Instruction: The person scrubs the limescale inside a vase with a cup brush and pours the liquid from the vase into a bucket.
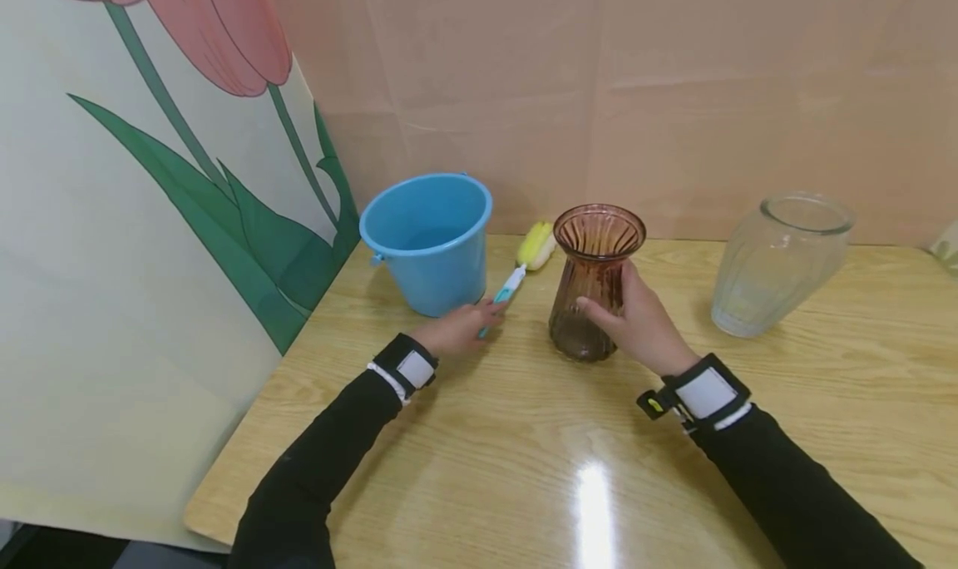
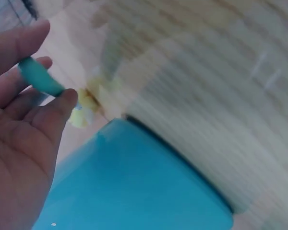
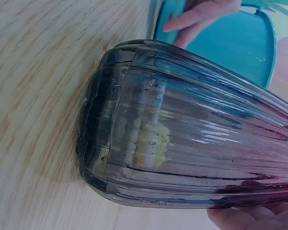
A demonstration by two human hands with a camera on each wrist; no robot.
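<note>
- Hands come nearest: the right hand wraps the brown ribbed vase at mid-table, probably to steady it upright.
- Left of it, the left hand pinches the handle of the sponge brush, yellow head lying farther off.
- Beyond stand the blue bucket far left and the clear vase far right.

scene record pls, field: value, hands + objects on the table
left hand: holds the teal handle of the sponge brush, fingers around it
right hand: grips the brown glass vase at its side
brown glass vase: upright on the wooden table, ribbed, mouth open
sponge brush: yellow head lying between the blue bucket and the brown vase
blue bucket: upright, left of the brush
clear glass vase: upright, right of the brown vase, untouched
backdrop: tulip poster at left
</note>
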